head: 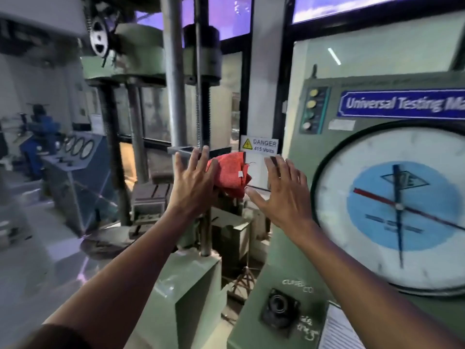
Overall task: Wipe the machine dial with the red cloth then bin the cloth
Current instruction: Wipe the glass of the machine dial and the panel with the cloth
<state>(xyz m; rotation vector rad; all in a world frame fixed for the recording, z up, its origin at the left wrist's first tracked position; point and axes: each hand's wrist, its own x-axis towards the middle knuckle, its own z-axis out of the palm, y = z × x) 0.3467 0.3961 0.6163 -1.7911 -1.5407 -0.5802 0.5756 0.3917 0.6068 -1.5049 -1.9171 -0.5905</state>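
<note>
Two bare forearms reach up from the bottom edge, the left from the lower left corner, the right from the lower right. The left hand [193, 182] is raised with its back to the camera, its fingers [204, 157] spread and straight; the red cloth [230, 173] sits bunched against its palm side, showing past the thumb side of the hand. Whether the thumb pins the cloth cannot be told, since the palm is hidden. A small white tag shows on the cloth. The right hand [283, 195] is up beside it, fingers apart and flat, thumb pointing toward the cloth and just short of it, holding nothing.

The cloth hangs in the air between the two hands, left of the dial [392, 210] and apart from it. The dial is a big round white face with a blue centre, a red needle and a dark needle, set in a green cabinet [289, 260] on the right. Above it is a blue nameplate [402, 103] reading "Universal Testing Ma", cut off by the frame edge, and a column of round buttons [312, 110] to its left. A white sign [260, 145] reading "DANGER 415 Volts" sits just above the cloth, behind the hands. A black socket [279, 308] is on the cabinet's lower front. Behind the left hand rise steel columns [173, 84] of a green press frame. Far left stands a blue console with round gauges [79, 147].
</note>
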